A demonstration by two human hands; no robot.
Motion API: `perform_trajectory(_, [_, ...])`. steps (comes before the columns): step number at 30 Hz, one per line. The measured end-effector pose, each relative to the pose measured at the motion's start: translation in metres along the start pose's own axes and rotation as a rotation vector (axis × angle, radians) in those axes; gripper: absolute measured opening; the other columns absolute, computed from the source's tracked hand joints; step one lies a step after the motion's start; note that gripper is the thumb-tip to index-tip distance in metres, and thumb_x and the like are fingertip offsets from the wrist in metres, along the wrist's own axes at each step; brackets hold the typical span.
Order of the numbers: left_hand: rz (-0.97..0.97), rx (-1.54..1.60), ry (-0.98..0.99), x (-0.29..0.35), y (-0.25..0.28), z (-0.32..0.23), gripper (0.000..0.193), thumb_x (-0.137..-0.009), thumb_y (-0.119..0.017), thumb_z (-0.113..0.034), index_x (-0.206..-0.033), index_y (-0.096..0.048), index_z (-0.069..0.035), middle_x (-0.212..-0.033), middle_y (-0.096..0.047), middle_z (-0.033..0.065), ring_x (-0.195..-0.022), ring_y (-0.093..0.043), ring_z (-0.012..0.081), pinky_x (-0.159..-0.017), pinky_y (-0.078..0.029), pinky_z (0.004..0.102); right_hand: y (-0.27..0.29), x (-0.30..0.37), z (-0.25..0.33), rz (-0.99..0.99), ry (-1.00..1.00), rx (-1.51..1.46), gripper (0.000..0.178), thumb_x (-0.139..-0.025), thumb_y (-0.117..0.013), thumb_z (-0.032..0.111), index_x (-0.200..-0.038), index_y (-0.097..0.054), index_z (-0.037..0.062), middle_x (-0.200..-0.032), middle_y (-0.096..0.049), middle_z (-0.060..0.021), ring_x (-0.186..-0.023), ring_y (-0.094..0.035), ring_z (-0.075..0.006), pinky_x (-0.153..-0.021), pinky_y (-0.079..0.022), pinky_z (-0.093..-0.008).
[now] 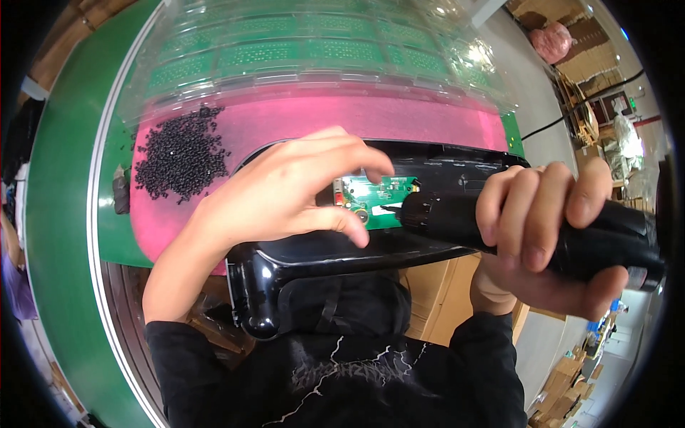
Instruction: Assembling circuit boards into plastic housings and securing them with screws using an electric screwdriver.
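Observation:
My right hand [546,214] is wrapped round a black electric screwdriver [457,217], held almost level with its bit pointing left. The bit's tip is over a green circuit board [389,189]; whether it touches a screw I cannot tell. The board lies inside a long, glossy black plastic housing [321,253]. My left hand [300,185] arches over the board's left end, thumb and forefinger apart and curved around it. Nothing shows between those fingertips. The left hand hides part of the housing.
A heap of small black screws [178,155] lies on the pink mat [285,114], left of the housing. Clear plastic trays [314,50] stand across the back of the green table [75,178]. A small dark object [121,191] sits by the mat's left edge. Cardboard [446,296] shows below.

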State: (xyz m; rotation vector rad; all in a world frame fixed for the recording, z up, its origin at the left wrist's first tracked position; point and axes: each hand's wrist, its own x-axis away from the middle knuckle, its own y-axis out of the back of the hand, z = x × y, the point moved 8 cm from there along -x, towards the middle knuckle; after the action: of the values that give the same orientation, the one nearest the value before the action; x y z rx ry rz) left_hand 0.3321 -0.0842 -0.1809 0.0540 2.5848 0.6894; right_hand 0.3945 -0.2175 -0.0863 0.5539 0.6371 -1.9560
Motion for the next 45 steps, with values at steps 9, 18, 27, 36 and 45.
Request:
perform_trajectory(9, [-0.242,-0.043,-0.119,0.009,0.024,0.003,0.034,-0.083,-0.052,-0.02,-0.104,-0.028,-0.006,-0.107,-0.04,0.0158,-0.095,-0.038,0.0243,-0.096,-0.033,0.0372,0.042,0.021,-0.011,-0.191,-0.21,0.232,0.05,-0.083,-0.06,0.053,-0.095,-0.046,0.0057,-0.06,-0.051,-0.0002,-0.043,-0.045,-0.0107,-0.048,-0.04,-0.0278])
perform_trajectory(18, [-0.346,-0.123,-0.083,0.008,0.026,0.007,0.035,-0.083,-0.046,0.007,-0.107,-0.025,-0.005,-0.109,-0.041,0.0171,-0.1,-0.04,0.0216,-0.101,-0.031,0.0356,0.05,0.024,-0.016,-0.213,-0.212,0.261,0.051,-0.082,-0.062,0.053,-0.095,-0.047,0.0057,-0.06,-0.051,-0.0001,-0.044,-0.045,-0.0104,-0.047,-0.039,-0.0272])
perform_trajectory(27, [-0.353,-0.1,0.108,0.006,0.023,0.015,0.02,-0.09,-0.059,-0.003,-0.107,-0.05,-0.001,-0.1,-0.057,0.0107,-0.091,-0.054,0.0207,-0.087,-0.043,0.0346,0.05,0.022,-0.015,-0.176,-0.17,0.171,0.051,-0.083,-0.062,0.053,-0.095,-0.047,0.0058,-0.061,-0.051,-0.0004,-0.044,-0.045,-0.0105,-0.048,-0.041,-0.0279])
perform_trajectory(36, [-0.256,-0.204,0.229,0.005,0.03,0.014,0.025,-0.097,-0.042,-0.002,-0.117,-0.057,0.001,-0.076,-0.066,0.007,-0.08,-0.061,0.0158,-0.079,-0.047,0.0303,0.047,0.023,-0.017,-0.092,-0.13,0.127,0.053,-0.081,-0.067,0.052,-0.097,-0.045,0.0067,-0.064,-0.053,-0.0008,-0.047,-0.048,-0.0112,-0.048,-0.041,-0.0284])
perform_trajectory(45, [0.061,-0.219,-0.151,0.0,-0.014,-0.008,0.022,-0.072,-0.075,-0.008,-0.093,-0.069,-0.002,-0.092,-0.068,0.0061,-0.087,-0.062,0.0265,-0.075,-0.05,0.0374,0.018,0.009,-0.007,-0.004,0.074,-0.116,0.045,-0.085,-0.069,0.044,-0.1,-0.046,0.0092,-0.067,-0.059,0.0005,-0.05,-0.057,-0.0078,-0.048,-0.049,-0.0212])
